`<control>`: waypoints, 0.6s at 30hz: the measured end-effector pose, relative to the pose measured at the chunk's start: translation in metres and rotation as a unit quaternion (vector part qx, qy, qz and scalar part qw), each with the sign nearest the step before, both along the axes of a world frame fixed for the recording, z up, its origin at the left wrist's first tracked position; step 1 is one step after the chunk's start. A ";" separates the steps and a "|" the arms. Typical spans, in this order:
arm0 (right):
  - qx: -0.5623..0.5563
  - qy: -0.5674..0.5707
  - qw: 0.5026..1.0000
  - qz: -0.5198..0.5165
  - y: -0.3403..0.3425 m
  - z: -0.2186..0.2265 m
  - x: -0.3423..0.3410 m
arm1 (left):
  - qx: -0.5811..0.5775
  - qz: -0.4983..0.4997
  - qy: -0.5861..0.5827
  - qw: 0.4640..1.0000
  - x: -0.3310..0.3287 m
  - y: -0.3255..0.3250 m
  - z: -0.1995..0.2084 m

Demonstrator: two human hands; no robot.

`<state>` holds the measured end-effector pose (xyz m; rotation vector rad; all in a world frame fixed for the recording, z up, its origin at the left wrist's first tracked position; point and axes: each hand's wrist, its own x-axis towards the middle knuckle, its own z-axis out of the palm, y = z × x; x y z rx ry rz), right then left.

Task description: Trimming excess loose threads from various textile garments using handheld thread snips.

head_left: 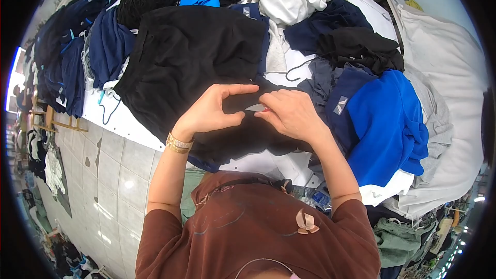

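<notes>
1. Know where the cloth is: the black garment (199, 46) lies spread on the white table (121, 124), directly under both hands. Work over its flat part, since a ridge could rise into the edge unseen.
2. The right hand (292, 108) is closed around a small pointed blade (254, 107), with a bit of red by the fingers. That short, pinched grip looks right for fine control; a longer reach would likely make the point wander.
3. The left hand (217, 108) has its thumb and forefinger apart in a C. No thing shows between them, though a thin thread could be too fine to see — and I cannot tell whether the fingertips touch the cloth.
4. The point sits just beside the left thumb. Aim it away from the skin, and move the thumb back before any stroke.
5. Use short strokes, tip shallow — a deep jab could nick the fabric.
6. Mind the neighbours: the bright blue garment (385, 129) and other clothes crowd the right side, so lift the blade clear before reaching that way.
</notes>
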<state>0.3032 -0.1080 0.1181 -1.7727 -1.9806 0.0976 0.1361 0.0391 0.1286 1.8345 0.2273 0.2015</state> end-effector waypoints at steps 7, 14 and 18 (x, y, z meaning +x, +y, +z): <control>0.008 0.089 0.995 -0.036 0.000 -0.005 0.000 | 0.009 0.002 -0.013 1.000 0.000 0.001 -0.001; -0.024 0.041 0.999 -0.006 0.000 -0.001 0.002 | -0.002 -0.006 -0.008 1.000 0.002 0.002 -0.001; -0.026 0.018 1.000 -0.002 0.001 0.004 0.002 | 0.006 -0.009 -0.004 1.000 0.002 0.002 0.000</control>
